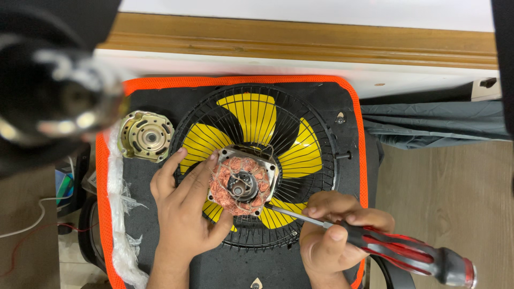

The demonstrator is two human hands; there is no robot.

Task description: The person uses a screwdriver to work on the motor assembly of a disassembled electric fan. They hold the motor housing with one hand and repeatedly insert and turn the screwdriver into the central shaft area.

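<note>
A fan with yellow blades (256, 115) inside a black wire guard (321, 160) lies flat on a black seat with an orange border (364, 160). At its centre sits the open motor (242, 183), showing copper windings in a metal frame. My left hand (184, 206) grips the motor's left side, fingers on its rim. My right hand (334, 235) holds a red and black screwdriver (407, 252) whose metal shaft points at the motor's lower right corner.
A round brass-coloured motor cover (145, 136) lies on the seat at the left. Crumpled clear plastic (119, 214) runs along the seat's left edge. A blurred dark object (48, 80) fills the upper left. Grey cloth (433, 126) lies at right, over a wooden floor (444, 203).
</note>
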